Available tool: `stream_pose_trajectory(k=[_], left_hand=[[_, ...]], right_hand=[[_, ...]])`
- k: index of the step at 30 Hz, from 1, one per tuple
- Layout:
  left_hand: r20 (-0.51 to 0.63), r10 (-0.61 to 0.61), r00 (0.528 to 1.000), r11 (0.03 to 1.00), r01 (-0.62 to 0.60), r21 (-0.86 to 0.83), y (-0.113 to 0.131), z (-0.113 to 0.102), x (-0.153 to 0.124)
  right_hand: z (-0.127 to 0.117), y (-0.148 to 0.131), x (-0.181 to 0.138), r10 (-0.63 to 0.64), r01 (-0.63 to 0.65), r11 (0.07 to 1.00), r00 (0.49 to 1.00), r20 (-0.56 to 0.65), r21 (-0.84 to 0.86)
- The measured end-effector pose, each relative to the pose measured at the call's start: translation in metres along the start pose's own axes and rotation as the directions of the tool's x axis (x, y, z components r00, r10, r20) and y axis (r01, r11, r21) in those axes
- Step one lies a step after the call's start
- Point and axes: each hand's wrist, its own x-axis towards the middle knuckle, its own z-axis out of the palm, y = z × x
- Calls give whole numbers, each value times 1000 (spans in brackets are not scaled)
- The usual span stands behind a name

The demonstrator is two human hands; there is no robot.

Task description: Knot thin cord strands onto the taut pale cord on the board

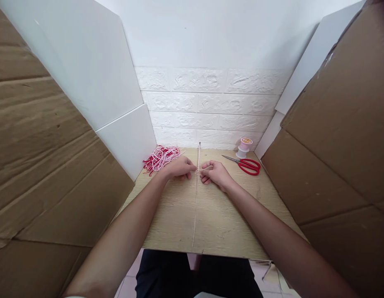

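The thin, pale, straight cord (195, 209) runs down the middle of the light wooden tabletop (167, 225) from a small dark pin (199, 143), and we judge it part-worked: thicker and seemingly knotted above our fingers, plain below, so that lower length looks untouched. Our left hand (181, 166) and right hand (214, 172) flank the cord, thumbs and fingertips drawn nearly together beside it; a fine strand seems to cross between them, too small for us to tell whether either grips it. Left of the cord, just behind our left wrist, sits a tangled red and pinkish-white cord bundle (160, 159), which might snag. Right of the cord, well apart, lie red-handled metal scissors (239, 161) near a pink-and-white thread spool (246, 143). Our fingers partly hide the working spot.
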Motion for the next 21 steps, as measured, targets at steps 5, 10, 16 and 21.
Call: stream_pose_trajectory(k=[5, 10, 16, 21], left_hand=[[23, -89, 996, 996, 89, -4, 9, 6, -2], [-8, -92, 996, 996, 92, 18, 13, 13, -1], [5, -64, 998, 998, 64, -2, 6, 15, 5], [3, -50, 999, 999, 50, -15, 1, 14, 8]], right_hand=[[-3, -1, -1, 2, -2, 1000, 1000, 25, 18], [-3, 0, -1, -36, 36, 999, 999, 38, 4], [-3, -2, -3, -8, 7, 999, 999, 36, 33], [-7, -2, -4, 3, -9, 997, 997, 78, 72]])
